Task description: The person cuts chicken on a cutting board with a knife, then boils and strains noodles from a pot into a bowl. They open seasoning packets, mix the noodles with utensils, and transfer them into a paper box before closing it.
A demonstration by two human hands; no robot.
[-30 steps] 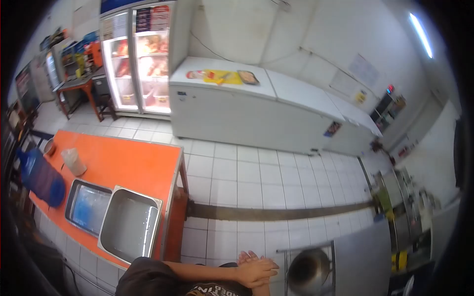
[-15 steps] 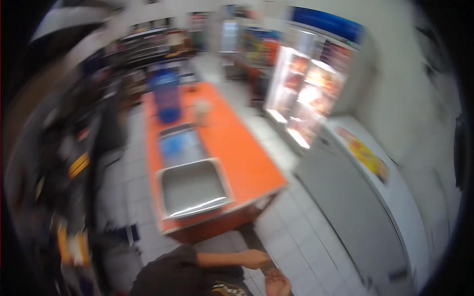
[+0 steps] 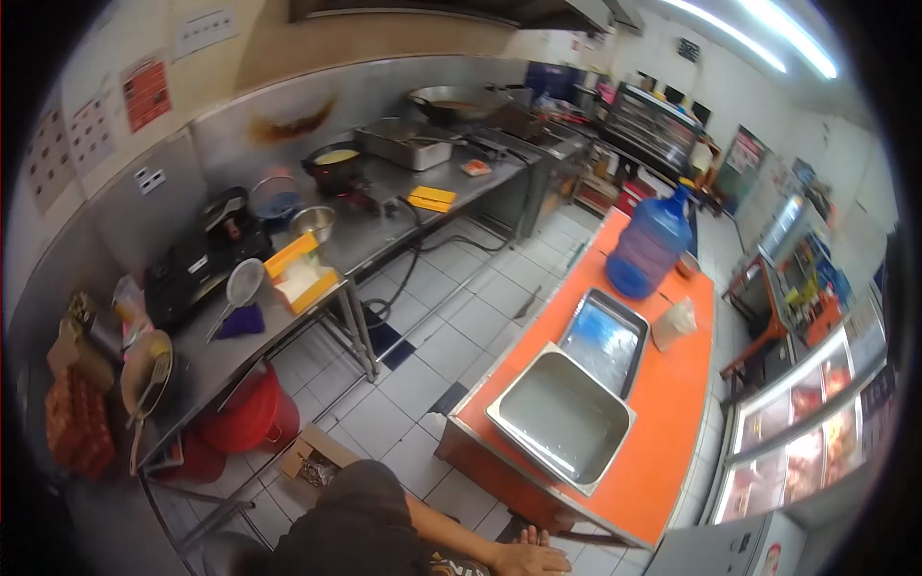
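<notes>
My left hand [image 3: 534, 559] reaches across at the bottom edge, bare forearm stretched out from a dark sleeve. It lies over my right hand [image 3: 530, 535], touching it. Fingers of the right hand stick up beyond the left, slightly apart; its palm is mostly hidden. The left fingers look stretched out flat, and I see no object in either hand. Closest to both hands is the orange table [image 3: 663, 461]. On it stands a deep steel pan [image 3: 567, 418] holding greyish liquid, with a shallow metal tray [image 3: 605, 341] behind it.
A blue water jug [image 3: 650, 245] and a plastic bag [image 3: 675, 324] stand on the table. Along the left runs a steel counter [image 3: 384, 206] with a wok [image 3: 334, 165], a strainer [image 3: 245, 281] and yellow boxes. Below are a red bucket [image 3: 252, 408] and a cardboard box [image 3: 317, 461]. A lit display fridge [image 3: 797, 422] is at right.
The view has swung left, bringing the counter into sight. My hands, apart before with the right palm turned up, are now together, the left over the right.
</notes>
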